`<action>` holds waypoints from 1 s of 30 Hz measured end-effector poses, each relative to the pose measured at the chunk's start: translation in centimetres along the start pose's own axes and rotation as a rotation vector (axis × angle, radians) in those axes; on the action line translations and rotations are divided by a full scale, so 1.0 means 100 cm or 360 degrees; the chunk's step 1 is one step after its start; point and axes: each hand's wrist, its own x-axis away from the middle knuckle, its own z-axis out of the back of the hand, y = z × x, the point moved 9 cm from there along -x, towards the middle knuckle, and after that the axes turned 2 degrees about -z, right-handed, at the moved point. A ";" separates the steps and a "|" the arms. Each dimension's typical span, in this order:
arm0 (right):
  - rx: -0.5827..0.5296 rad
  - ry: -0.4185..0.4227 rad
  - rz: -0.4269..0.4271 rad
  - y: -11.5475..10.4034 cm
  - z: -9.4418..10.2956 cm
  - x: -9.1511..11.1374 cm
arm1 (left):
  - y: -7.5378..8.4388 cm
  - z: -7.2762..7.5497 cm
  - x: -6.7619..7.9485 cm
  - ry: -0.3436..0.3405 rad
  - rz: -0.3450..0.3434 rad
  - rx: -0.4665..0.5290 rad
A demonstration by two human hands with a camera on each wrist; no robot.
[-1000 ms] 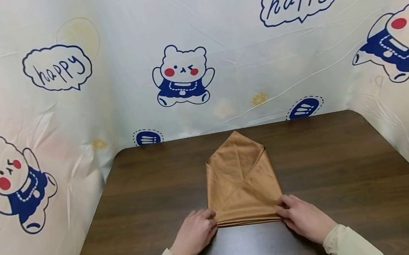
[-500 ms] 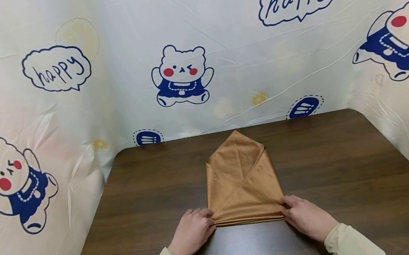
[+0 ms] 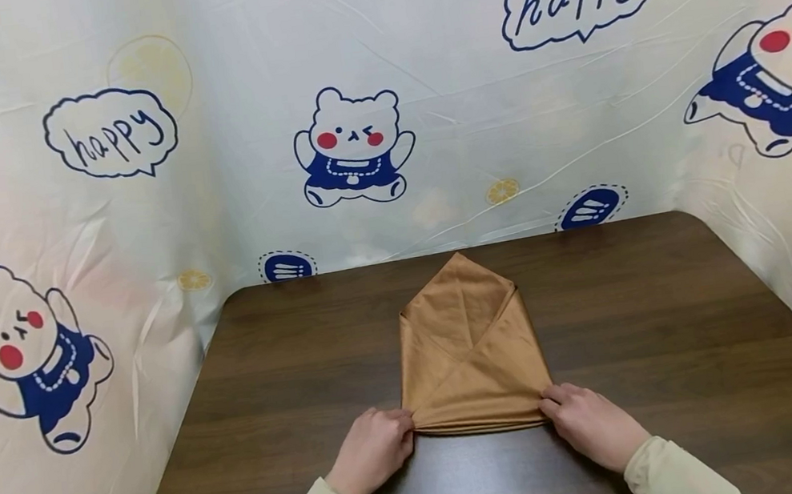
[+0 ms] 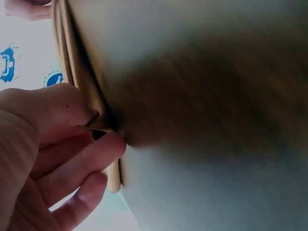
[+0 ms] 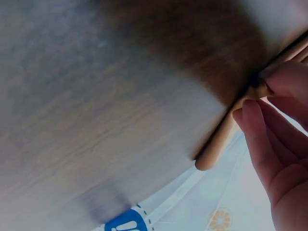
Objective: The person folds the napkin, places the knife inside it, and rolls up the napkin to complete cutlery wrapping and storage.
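A folded brown satiny cloth (image 3: 473,360) lies on the table, its pointed flap toward the back and a straight layered edge toward me. At its near left corner my left hand (image 3: 374,452) pinches the edge between thumb and fingers. My right hand (image 3: 596,425) grips the near right corner the same way. In the left wrist view, the cloth (image 4: 72,57) is bunched between the thumb and fingers (image 4: 91,161). The right wrist view shows the cloth's folded edge (image 5: 216,144) pinched by the right hand (image 5: 284,139).
The dark wooden table (image 3: 292,362) extends on both sides of the cloth. A pale curtain (image 3: 240,78) printed with bears and the word "happy" stands around its back and sides.
Both hands have gone from fingers lying at the near corners to pinching them. The cloth's near edge looks slightly gathered; the cloth has otherwise hardly moved.
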 end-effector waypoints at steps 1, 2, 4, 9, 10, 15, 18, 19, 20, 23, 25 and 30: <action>0.0000 0.0004 0.0005 0.000 0.000 0.000 | -0.002 0.000 0.000 -0.0008 0.0029 0.0053; 0.0009 0.0004 0.0013 -0.001 0.000 0.000 | -0.003 0.000 0.000 -0.0018 0.0060 0.0119; 0.0028 0.0006 0.0027 -0.002 0.001 0.000 | -0.006 -0.001 0.000 -0.0032 0.0110 0.0246; 0.0065 -0.0029 0.0019 -0.003 -0.001 0.000 | -0.006 0.000 0.002 -0.0089 0.0176 0.0359; 0.0067 -0.0038 0.0010 -0.004 -0.001 0.000 | -0.006 0.000 0.003 -0.0100 0.0188 0.0329; 0.0049 -0.0051 -0.0019 -0.005 -0.001 0.002 | -0.002 0.002 0.005 -0.0138 0.0210 0.0144; 0.0064 -0.0031 -0.0005 -0.007 0.000 0.003 | 0.004 0.001 0.005 -0.0160 0.0145 0.0049; 0.0073 -0.0026 0.0003 -0.007 0.000 0.003 | 0.007 0.001 0.005 -0.0156 0.0113 0.0011; 0.0087 -0.0021 0.0014 -0.007 0.000 0.003 | 0.009 0.002 0.005 -0.0151 0.0080 -0.0029; 0.0119 -0.0019 0.0051 -0.009 0.000 0.003 | 0.015 0.002 0.004 -0.0123 0.0017 -0.0099; 0.0134 -0.0031 0.0072 -0.009 -0.001 0.003 | 0.015 0.002 0.005 -0.0118 0.0011 -0.0110; 0.0169 -0.0043 0.0126 -0.013 -0.001 0.003 | 0.015 -0.002 0.005 -0.0143 0.0010 -0.0091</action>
